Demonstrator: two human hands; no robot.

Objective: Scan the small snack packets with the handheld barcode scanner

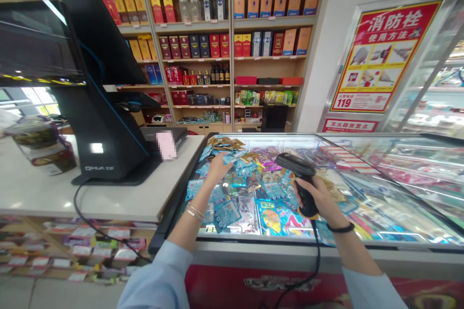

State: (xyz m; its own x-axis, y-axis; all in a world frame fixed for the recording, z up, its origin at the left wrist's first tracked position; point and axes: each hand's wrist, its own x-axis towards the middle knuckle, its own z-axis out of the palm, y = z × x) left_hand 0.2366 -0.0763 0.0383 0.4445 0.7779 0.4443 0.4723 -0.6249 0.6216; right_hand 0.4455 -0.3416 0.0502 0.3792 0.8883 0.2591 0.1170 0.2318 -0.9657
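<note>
My left hand [218, 169] is over the pile of small packets on the glass top of a freezer [264, 241], with a small blue packet [229, 159] between its thumb and fingers. In my right hand [319, 198] is a black handheld scanner [297, 166], gripped by its handle, its head pointing left above the packets. The scanner's cable hangs down over the freezer's front edge. Blue packets [226, 213] lie below my left hand, and gold-brown packets [226, 143] are heaped behind it. Larger blue and yellow bags [270, 217] lie near the front edge.
To the left, a white counter [39, 198] bears a black register with screens [105, 154], stacked jars [50, 154] and a pixelated pink item [166, 146]. Shelves of boxed goods [232, 18] stand behind. A red sign [386, 58] hangs on the right wall.
</note>
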